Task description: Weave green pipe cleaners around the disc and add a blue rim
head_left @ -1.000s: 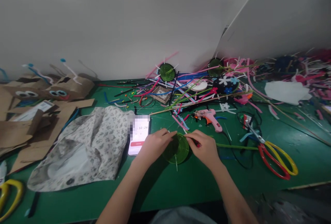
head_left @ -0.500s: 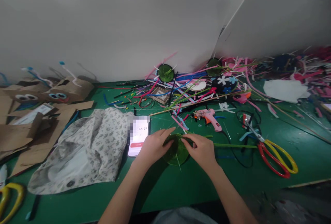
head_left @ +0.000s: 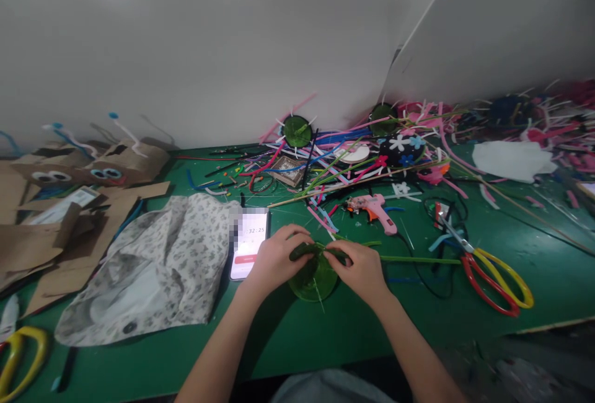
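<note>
In front of me a round green disc (head_left: 312, 289) is tilted between my two hands. My left hand (head_left: 277, 259) pinches its upper left rim with thumb and fingers. At the upper right rim my right hand (head_left: 361, 268) is closed, thumb against fingertips, close to the left fingertips. What lies between the fingertips is partly hidden. A thin pale strand crosses the disc's lower half. From behind my right hand a straight green pipe cleaner (head_left: 421, 259) runs to the right over the green table (head_left: 353, 341).
A phone (head_left: 250, 245) and a patterned cloth (head_left: 171, 266) lie left. Behind are a pink glue gun (head_left: 374, 209) and piled pipe cleaners (head_left: 344, 137). Red-and-yellow scissors (head_left: 497, 282) lie right; yellow-handled scissors (head_left: 28, 353) and cardboard (head_left: 51, 248) are far left.
Both hands stay on the green disc. My left fingers have drawn in more curled along its rim, and the disc has shifted slightly left and down.
</note>
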`<state>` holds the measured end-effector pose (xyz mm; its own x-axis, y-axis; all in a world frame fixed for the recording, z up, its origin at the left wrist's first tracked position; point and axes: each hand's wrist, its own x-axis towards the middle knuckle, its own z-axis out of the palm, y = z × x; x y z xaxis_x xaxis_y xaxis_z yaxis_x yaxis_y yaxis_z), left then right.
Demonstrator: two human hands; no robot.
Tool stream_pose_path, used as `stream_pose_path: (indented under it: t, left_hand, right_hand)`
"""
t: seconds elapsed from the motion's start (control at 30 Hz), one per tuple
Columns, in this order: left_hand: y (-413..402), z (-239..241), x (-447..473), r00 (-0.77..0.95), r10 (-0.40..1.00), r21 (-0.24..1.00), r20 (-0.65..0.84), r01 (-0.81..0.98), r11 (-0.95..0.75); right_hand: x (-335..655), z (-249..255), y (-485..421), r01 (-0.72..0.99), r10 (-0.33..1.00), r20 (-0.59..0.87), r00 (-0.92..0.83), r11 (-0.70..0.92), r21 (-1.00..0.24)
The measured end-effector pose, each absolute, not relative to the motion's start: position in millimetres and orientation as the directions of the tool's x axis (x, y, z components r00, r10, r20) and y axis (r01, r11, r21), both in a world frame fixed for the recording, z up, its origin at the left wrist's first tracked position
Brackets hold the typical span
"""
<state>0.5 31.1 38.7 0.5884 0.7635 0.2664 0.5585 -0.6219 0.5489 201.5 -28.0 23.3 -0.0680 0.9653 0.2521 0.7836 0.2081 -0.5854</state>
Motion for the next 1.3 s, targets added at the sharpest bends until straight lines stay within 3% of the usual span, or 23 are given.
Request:
stream_pose_path:
  t: [0.27,0.5,0.73,1.3]
  left_hand:
    - [33.5,36.9,1.5,0.598,0.777,0.665,0.197,0.500,-0.554]
    - [34.7,36.7,1.8,0.589,0.791,0.721,0.166,0.475,-0.505]
    - [33.4,36.0,2.3,0.589,0.790,0.737,0.168,0.458,-0.498]
    - [32.1,36.7,3.8,0.589,0.792,0.721,0.164,0.476,-0.503]
  right_hand:
    - [202.7,23.0,-27.1,0.771,0.981,0.187,-0.051,0.158,-0.617]
    - [199.9,21.0,-22.6,0.672,0.998,0.060,-0.011,0.052,-0.739]
    - [199.5,20.5,-22.1,0.663,0.990,0.115,-0.079,0.138,-0.736]
    - [197.5,23.4,-21.2,0.671,0.984,0.132,-0.118,0.177,-0.720]
